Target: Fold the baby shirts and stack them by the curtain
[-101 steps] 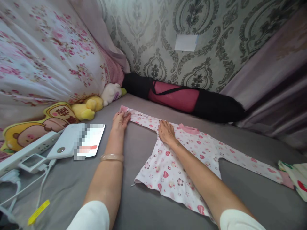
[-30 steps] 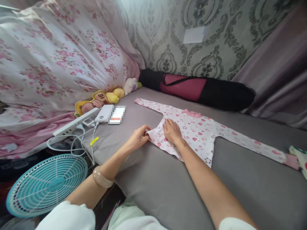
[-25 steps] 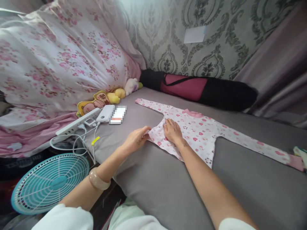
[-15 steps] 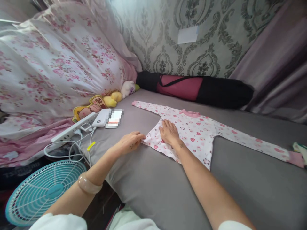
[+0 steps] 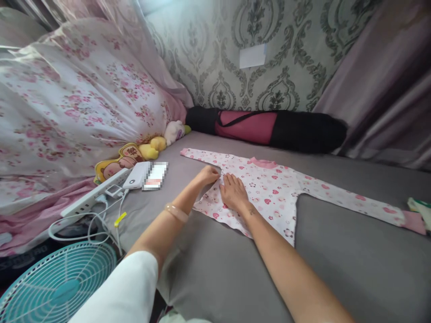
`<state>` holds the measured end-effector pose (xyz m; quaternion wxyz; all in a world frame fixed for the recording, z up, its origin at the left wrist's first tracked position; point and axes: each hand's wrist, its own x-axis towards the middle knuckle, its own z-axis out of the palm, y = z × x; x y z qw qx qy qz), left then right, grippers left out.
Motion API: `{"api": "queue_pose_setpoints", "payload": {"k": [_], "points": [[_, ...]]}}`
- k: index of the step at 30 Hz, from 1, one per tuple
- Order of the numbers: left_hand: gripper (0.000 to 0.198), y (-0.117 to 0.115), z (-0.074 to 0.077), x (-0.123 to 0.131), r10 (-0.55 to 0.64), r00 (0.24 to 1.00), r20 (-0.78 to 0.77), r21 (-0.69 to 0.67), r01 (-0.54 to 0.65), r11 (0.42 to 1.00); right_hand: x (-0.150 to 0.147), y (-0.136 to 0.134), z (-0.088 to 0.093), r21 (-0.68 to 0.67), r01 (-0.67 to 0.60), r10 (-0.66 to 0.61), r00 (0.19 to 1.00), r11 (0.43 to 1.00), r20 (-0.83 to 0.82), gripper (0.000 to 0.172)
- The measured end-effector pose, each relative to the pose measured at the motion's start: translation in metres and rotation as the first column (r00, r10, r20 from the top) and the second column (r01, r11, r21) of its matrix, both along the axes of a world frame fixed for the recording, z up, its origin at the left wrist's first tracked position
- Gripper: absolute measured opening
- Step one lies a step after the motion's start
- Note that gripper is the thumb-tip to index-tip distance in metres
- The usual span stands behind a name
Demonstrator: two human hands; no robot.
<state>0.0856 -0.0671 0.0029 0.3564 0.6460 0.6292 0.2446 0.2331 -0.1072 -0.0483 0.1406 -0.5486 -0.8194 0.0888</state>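
Note:
A white long-sleeved children's shirt [image 5: 269,197] with pink hearts and flowers lies spread on the grey bed sheet [image 5: 215,264], its pink collar towards the wall. My left hand [image 5: 209,175] is closed at the shirt's left edge, just below the armpit, with fingertips pinched on the fabric. Flat on the shirt's left chest rests my right hand [image 5: 234,192], fingers stretched out and pressing the cloth. Both sleeves reach out sideways, the right one ending in a pink cuff [image 5: 414,222].
A long black and maroon bag [image 5: 249,127] lies along the wall. At the left are a power strip [image 5: 77,206] with cables, a white power bank [image 5: 137,176], a blurred-out phone [image 5: 155,176] and plush toys [image 5: 150,150]. A blue fan [image 5: 63,287] stands beside the bed.
My left hand has moved from the shirt's lower left corner up along its side to near the armpit. My right hand stays flat on the shirt. The view has shifted slightly.

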Motion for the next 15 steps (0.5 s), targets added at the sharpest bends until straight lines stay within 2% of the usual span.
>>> {"api": "queue_pose_setpoints", "payload": {"k": [3,8,12,15], "points": [[0.024,0.012,-0.006,0.015,0.093,0.992,-0.090,-0.051,-0.098,0.994,0.000,0.000,-0.001,0.010,0.003,-0.003,1.000,1.000,0.001,0.060],[0.028,0.013,-0.004,0.016,0.093,0.985,-0.143,-0.071,-0.104,0.992,-0.001,-0.001,0.000,-0.001,0.013,-0.013,1.000,1.000,-0.012,0.061],[0.013,0.010,-0.006,0.017,0.113,0.972,-0.205,0.003,-0.115,0.993,-0.001,-0.003,0.003,-0.026,0.021,-0.022,1.000,0.999,-0.021,0.062],[0.017,0.004,-0.010,0.021,0.135,0.927,-0.351,0.118,-0.099,0.988,0.000,-0.003,0.006,-0.053,0.011,-0.013,1.000,0.999,-0.028,0.063]]}}
